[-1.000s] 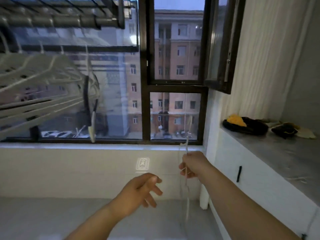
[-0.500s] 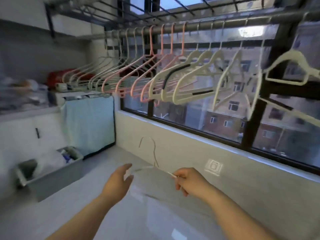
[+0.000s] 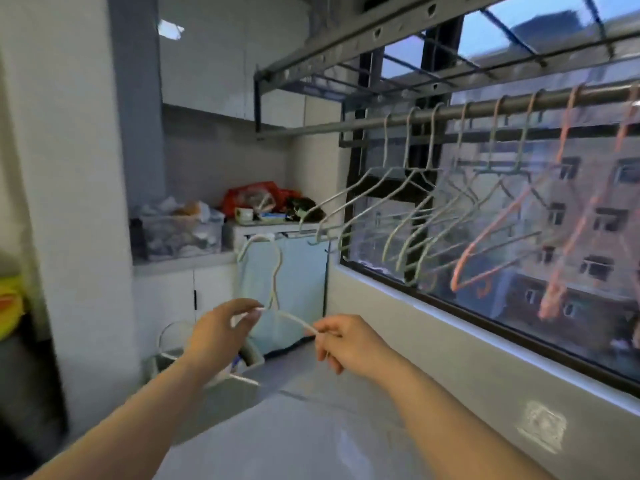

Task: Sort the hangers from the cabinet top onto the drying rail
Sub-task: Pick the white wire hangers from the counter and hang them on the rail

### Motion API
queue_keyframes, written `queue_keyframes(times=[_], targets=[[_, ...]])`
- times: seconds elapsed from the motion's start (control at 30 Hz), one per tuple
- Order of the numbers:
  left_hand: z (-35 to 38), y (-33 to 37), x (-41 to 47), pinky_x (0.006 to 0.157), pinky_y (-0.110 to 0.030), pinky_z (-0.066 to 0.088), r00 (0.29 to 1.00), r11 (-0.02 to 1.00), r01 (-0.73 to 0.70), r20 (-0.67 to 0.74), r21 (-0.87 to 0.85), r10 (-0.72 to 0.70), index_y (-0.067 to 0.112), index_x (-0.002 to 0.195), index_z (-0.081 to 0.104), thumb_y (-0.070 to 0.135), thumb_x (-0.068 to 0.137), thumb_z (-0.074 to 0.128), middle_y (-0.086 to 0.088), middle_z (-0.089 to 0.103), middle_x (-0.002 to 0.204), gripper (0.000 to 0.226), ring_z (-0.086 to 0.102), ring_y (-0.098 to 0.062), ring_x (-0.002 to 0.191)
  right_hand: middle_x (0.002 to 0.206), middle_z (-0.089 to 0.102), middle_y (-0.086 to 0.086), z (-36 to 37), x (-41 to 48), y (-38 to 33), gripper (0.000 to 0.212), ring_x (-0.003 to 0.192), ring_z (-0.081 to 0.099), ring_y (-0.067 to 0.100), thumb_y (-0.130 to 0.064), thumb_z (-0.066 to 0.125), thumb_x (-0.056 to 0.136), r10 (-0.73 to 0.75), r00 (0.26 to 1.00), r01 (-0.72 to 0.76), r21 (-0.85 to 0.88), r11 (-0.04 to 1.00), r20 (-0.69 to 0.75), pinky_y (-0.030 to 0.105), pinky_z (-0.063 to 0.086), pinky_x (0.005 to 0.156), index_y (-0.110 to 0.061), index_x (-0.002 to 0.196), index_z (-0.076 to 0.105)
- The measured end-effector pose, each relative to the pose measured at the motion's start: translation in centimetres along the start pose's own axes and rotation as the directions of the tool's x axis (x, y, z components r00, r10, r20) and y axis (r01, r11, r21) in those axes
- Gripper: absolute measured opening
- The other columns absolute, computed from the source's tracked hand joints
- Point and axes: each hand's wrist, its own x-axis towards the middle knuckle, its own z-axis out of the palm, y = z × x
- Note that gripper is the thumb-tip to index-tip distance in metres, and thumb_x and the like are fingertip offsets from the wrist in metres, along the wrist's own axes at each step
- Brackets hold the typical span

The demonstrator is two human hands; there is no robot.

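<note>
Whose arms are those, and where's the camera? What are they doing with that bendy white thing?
The camera sits on a person's head, so you see their own arms from above. The left hand and the right hand each pinch one thin white wire hanger, with its hook pointing up. By the window, a grey metal drying rail carries pale green wire hangers and orange hangers. Further back, a white cabinet top bears a clear plastic box, and a red bag lies beyond it. The held hanger is probably headed for the rail.
</note>
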Motion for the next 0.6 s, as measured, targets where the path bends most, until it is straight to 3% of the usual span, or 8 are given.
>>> queue_keyframes(times=[0.13, 0.27, 0.37, 0.47, 0.53, 0.6], targets=[[-2.5, -1.5, 6.4, 0.075, -0.019, 0.034, 0.991, 0.992, -0.119, -0.062, 0.032, 0.121, 0.01, 0.1, 0.07, 0.017, 0.086, 0.059, -0.006, 0.068, 0.103, 0.019, 0.054, -0.014, 0.086, 0.056, 0.051, -0.003, 0.1, 5.6, -3.5, 0.027, 0.026, 0.038, 0.001, 0.001, 0.041, 0.091, -0.035, 0.999, 0.035, 0.021, 0.999, -0.033, 0.009, 0.033, 0.036, 0.001, 0.109, 0.061], [-3.5, -3.0, 12.5, 0.074, -0.021, 0.033, 0.974, 0.976, -0.217, -0.054, 0.032, 0.219, 0.012, 0.1, 0.07, 0.02, 0.086, 0.06, 0.004, 0.062, 0.09, 0.019, 0.051, -0.01, 0.082, 0.055, 0.055, -0.005, 0.9, 9.7, -5.2, 0.025, 0.028, 0.044, 0.0, 0.001, 0.04, 0.09, -0.05, 0.993, 0.053, 0.031, 0.998, -0.106, 0.01, 0.034, 0.035, -0.008, 0.1, 0.061], [-3.4, -3.8, 17.3, 0.076, -0.022, 0.035, 0.953, 0.952, -0.3, 0.014, -0.054, 0.301, 0.012, 0.098, 0.069, 0.018, 0.085, 0.059, 0.008, 0.059, 0.087, 0.017, 0.055, -0.011, 0.084, 0.056, 0.057, -0.002, 1.4, 12.2, -6.3, 0.023, 0.034, 0.052, 0.002, -0.01, 0.039, 0.096, -0.038, 0.992, 0.035, -0.029, 0.999, -0.118, 0.014, 0.037, 0.038, -0.02, 0.08, 0.052], [-2.7, -4.6, 21.8, 0.078, -0.015, 0.036, 0.923, 0.916, -0.363, 0.065, -0.17, 0.378, 0.01, 0.099, 0.069, 0.016, 0.085, 0.06, 0.006, 0.061, 0.092, 0.018, 0.054, -0.008, 0.087, 0.05, 0.057, -0.004, 2.1, 14.4, -7.4, 0.024, 0.036, 0.053, 0.003, -0.02, 0.038, 0.098, -0.047, 0.984, 0.018, -0.166, 0.986, -0.172, 0.013, 0.039, 0.04, -0.027, 0.076, 0.048], [-2.2, -4.7, 24.8, 0.068, -0.001, 0.035, 0.889, 0.879, -0.415, 0.101, -0.234, 0.447, 0.008, 0.098, 0.069, 0.014, 0.085, 0.06, 0.005, 0.061, 0.09, 0.017, 0.054, -0.006, 0.082, 0.046, 0.056, -0.003, 2.6, 15.9, -8.3, 0.019, 0.033, 0.052, 0.004, -0.021, 0.038, 0.097, -0.044, 0.963, -0.019, -0.229, 0.973, -0.267, 0.013, 0.038, 0.039, -0.024, 0.083, 0.05], [-1.6, -4.5, 27.4, 0.063, -0.001, 0.037, 0.851, 0.842, -0.445, 0.147, -0.305, 0.504, 0.01, 0.098, 0.068, 0.016, 0.086, 0.059, 0.006, 0.06, 0.088, 0.016, 0.055, -0.004, 0.079, 0.048, 0.055, -0.003, 2.8, 17.3, -9.6, 0.015, 0.03, 0.049, 0.004, -0.022, 0.039, 0.097, -0.032, 0.928, -0.073, -0.265, 0.962, -0.372, 0.016, 0.037, 0.036, -0.023, 0.108, 0.049]])
